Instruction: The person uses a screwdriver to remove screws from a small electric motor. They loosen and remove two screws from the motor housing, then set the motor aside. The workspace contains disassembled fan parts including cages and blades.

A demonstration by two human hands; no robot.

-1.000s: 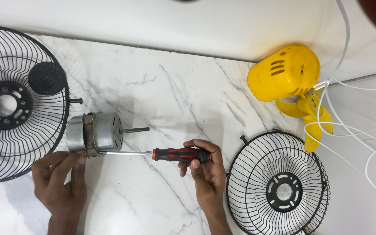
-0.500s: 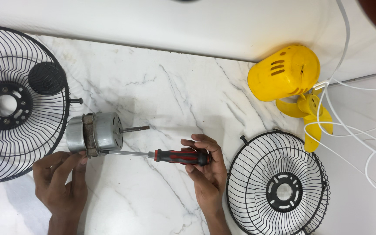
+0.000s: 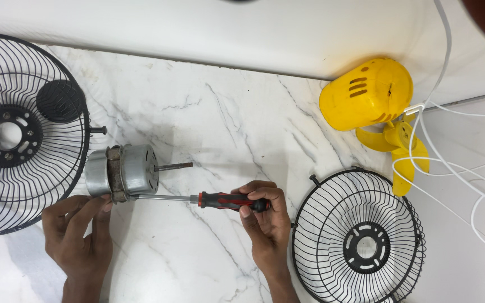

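Left grille point(image 3: 7, 185): a round black wire guard is lying flat at the left edge, thin ribs fanning out from a black hub with a round centre hole; nothing is sitting inside the rings except a round black cap point(image 3: 60, 101) resting on its upper right wires.
Bolt point(image 3: 99, 130): a small dark one is lying just beside the grille's rim.
Left hand point(image 3: 79, 238): it is curling up from below, fingertips pressing the motor's lower edge, holding it steady.
Motor point(image 3: 120, 171): a squat silver metal cylinder with a rusty seam band is lying on its side, left of centre, its thin dark shaft pointing right.
Screwdriver point(image 3: 197, 199): its bright steel shank is reaching horizontally to the motor's lower seam; the grip is red and black.
Right hand point(image 3: 265, 216): its fingers are wrapping closed around the grip.
Table point(image 3: 220, 123): white marble with grey veins, smooth.
Right grille point(image 3: 360, 241): 1 more black wire guard, lying flat.
Housing point(image 3: 366, 92): glossy yellow plastic, domed, slotted.
Cord point(image 3: 456, 151): white, looping.
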